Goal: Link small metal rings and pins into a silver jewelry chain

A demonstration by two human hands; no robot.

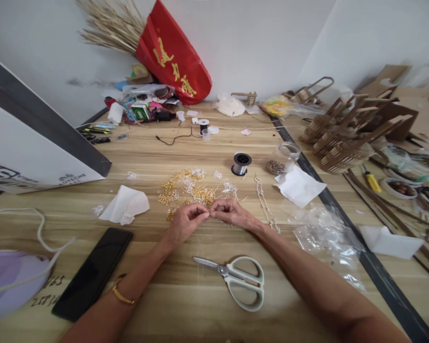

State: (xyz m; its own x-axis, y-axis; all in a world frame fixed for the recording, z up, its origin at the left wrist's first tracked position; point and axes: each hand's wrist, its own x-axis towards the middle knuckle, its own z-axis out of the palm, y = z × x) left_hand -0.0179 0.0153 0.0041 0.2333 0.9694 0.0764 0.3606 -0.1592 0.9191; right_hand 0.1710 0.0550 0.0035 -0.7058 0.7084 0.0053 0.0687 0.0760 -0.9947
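My left hand (pixel 188 218) and my right hand (pixel 231 212) meet fingertip to fingertip over the middle of the table, both closed in a pinch. Whatever lies between the fingers is too small to name. Just beyond them spreads a pile of gold and silver jewellery findings (pixel 196 186). A thin silver chain (pixel 263 202) lies to the right of my right hand. Below the hands rests a pair of scissors (pixel 224 270) with pale handles, blades pointing left. Behind the pile stands a spool of fine wire (pixel 240 164).
At left are a black phone (pixel 93 274), a crumpled white paper (pixel 126 206) and a large white box (pixel 32 143). On the right are a glass jar (pixel 284 157) with beads, clear plastic bags (pixel 331 238) and small woven baskets (pixel 343 138). A red bag (pixel 175 57) leans at the back.
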